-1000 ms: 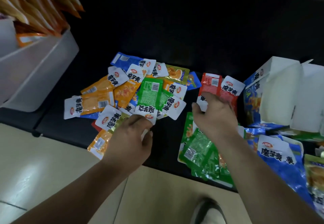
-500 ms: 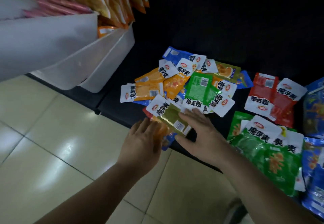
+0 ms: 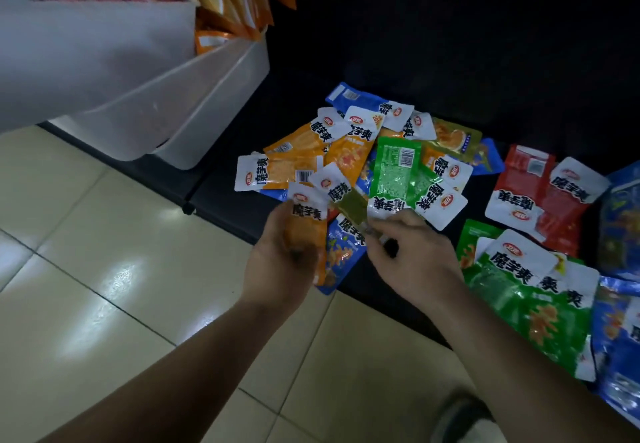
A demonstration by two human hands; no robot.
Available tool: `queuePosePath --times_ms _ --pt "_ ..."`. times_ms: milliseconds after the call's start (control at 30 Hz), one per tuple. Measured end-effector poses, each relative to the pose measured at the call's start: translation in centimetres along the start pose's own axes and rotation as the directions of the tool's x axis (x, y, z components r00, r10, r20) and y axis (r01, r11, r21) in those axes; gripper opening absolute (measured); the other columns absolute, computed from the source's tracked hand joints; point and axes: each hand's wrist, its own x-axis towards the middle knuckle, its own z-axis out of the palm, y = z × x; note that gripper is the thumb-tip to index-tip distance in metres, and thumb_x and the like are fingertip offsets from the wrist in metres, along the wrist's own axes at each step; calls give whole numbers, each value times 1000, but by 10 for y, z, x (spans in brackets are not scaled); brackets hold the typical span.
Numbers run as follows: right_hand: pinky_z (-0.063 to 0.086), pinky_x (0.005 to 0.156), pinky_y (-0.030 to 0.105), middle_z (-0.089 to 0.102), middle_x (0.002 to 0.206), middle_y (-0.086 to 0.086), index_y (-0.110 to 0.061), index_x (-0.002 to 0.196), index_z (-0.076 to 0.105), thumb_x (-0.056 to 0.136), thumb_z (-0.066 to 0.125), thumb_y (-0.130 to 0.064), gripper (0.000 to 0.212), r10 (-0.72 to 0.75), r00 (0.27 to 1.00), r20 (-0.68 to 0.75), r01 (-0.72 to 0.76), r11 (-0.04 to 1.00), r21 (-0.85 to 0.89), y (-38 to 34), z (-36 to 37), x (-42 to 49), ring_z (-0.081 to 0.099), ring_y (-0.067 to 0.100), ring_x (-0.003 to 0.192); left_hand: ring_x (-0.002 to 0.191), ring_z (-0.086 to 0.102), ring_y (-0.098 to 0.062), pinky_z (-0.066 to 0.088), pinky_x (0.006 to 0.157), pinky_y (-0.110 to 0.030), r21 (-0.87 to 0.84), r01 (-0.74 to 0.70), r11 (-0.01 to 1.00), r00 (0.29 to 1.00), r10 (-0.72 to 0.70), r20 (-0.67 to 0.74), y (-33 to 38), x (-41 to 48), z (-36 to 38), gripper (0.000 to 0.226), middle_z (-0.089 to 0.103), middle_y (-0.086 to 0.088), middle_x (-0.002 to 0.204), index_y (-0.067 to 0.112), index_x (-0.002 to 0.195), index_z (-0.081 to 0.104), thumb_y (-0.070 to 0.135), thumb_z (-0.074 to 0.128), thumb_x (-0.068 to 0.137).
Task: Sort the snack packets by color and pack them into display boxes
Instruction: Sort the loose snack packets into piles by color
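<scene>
Orange packet [image 3: 305, 234] is gripped in the curled left hand [image 3: 277, 266], and an olive packet [image 3: 352, 205] is pinched by the right hand [image 3: 419, 264], at the near edge of the mixed pile [image 3: 394, 172].

Orange, green and blue snack packets [image 3: 394, 172] heaped together; two red packets [image 3: 540, 196] lie apart beside them

We see a dim scene lit from overhead: soft white glare patches lie on the glossy floor tiles [image 3: 114, 269]. The black tabletop [image 3: 450, 61] swallows the light and fades to near-black at top right. Motion blur smears the left hand [image 3: 277, 262] gripping an orange packet [image 3: 306, 234], the right hand [image 3: 419, 262] pinching an olive-green packet [image 3: 351, 205], and the white bins [image 3: 104, 72] at upper left. Straight edges bow toward the frame's borders.
</scene>
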Motion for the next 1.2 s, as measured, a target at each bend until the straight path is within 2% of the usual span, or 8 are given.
queuePosePath --times_ms 233,367,500,667,800,867,1000,1200 --pt "42 62 21 60 84 -18 -18 123 74 103 58 -20 26 11 991 -131 16 979 201 2 -7 -2 56 0 69 91 75 -8 65 76 -39 -338 50 940 996 -71 -51 21 -4 -11 27 76 12 100 30 113 66 8 63 98" --pt "50 81 23 72 120 -2 -14 116 78 101 60 -20 24 19 939 -343 24 992 123 -18 -19 -10 64 14 108 94 76 -27 64 80 -45 -523 176 834 977 -211 -9 35 -3 -7 16 78 -6 99 11 111 69 7 69 96" --pt "37 51 21 54 65 3 -13 90 71 106 54 -19 24 238 970 -39 -160 756 635 -42 -34 -20 44 9 56 88 73 -38 59 83 -50 -530 305 791 952 -243 185 44 -9 12 31 76 -20 97 -4 108 63 26 64 102" --pt "57 76 56 65 90 26 -13 85 69 99 66 -30 22 309 934 180 -328 540 775 -37 -35 -30 63 30 75 82 70 -36 56 85 -58 -594 303 745 951 -200 235 43 -9 21 19 73 -23 92 4 83 68 18 70 96" --pt "60 84 36 80 92 -7 -25 99 76 96 73 -26 4 354 902 246 -412 542 733 -25 -44 -33 76 11 88 80 75 -26 62 72 -41 -432 124 893 978 -36 207 49 -16 22 11 78 -9 89 5 94 67 13 76 92" --pt "58 79 35 78 85 -8 -23 95 76 96 72 -25 5 416 890 184 -415 577 703 -17 -44 -34 75 13 82 86 74 -18 63 74 -43 -128 -55 990 990 71 118 34 -8 24 6 76 6 92 23 97 68 23 73 95" --pt "44 57 27 61 63 -10 -17 80 60 97 69 -24 20 530 841 112 -457 584 670 -2 -47 -34 56 11 60 103 61 -20 58 81 -44 459 -253 852 966 248 72 7 12 22 34 62 7 117 34 118 62 40 76 87" --pt "49 65 29 72 93 13 -16 95 67 93 76 -25 12 584 803 121 -480 513 712 7 -57 -37 69 24 80 80 67 -11 59 70 -36 452 -127 883 984 53 173 21 13 28 31 69 11 86 21 94 64 35 86 77"
